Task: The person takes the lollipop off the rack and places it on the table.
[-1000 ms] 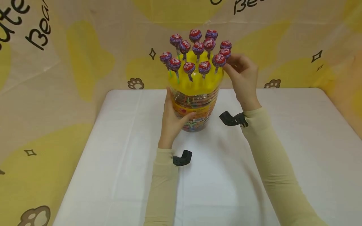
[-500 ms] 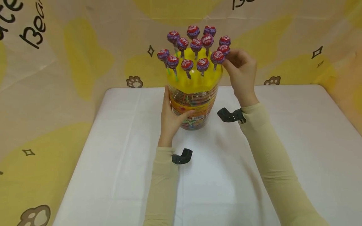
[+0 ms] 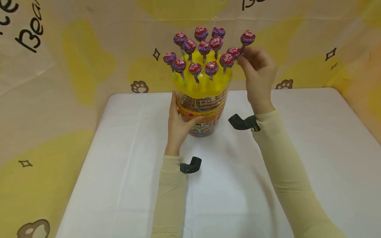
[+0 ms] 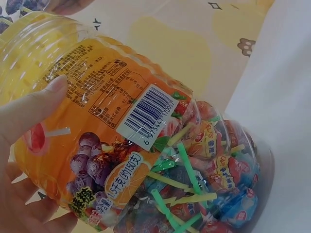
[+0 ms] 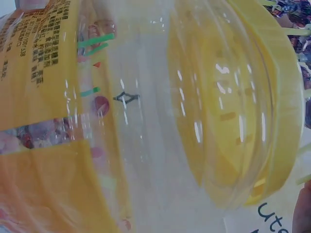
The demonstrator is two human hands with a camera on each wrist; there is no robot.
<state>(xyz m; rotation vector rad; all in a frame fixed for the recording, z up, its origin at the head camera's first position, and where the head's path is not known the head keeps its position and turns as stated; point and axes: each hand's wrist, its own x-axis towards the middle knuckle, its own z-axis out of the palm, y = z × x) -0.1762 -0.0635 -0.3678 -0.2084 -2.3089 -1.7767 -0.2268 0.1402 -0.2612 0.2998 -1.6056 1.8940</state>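
A clear ribbed jar [image 3: 200,117] with an orange label stands near the back of the table. My left hand [image 3: 178,129] grips its left side, thumb laid across the front; the left wrist view shows the thumb over the label [image 4: 104,82]. Several red and purple wrapped lollipops stick up from the yellow lid [image 3: 205,89]. At the lid's right edge, my right hand [image 3: 259,81] pinches a lollipop [image 3: 248,38] low on its stick, its head above the others nearby. Through the jar's wall, wrapped lollipops [image 4: 223,167] with green and yellow sticks show.
A white cloth covers the table [image 3: 220,191]. Behind it hangs a yellow and beige patterned backdrop [image 3: 101,59], close to the jar's far side. Black camera mounts [image 3: 191,165] sit on both wrists.
The lollipop in my right hand has risen up and to the right, away from the other lollipops on the lid. My left hand keeps its grip on the jar.
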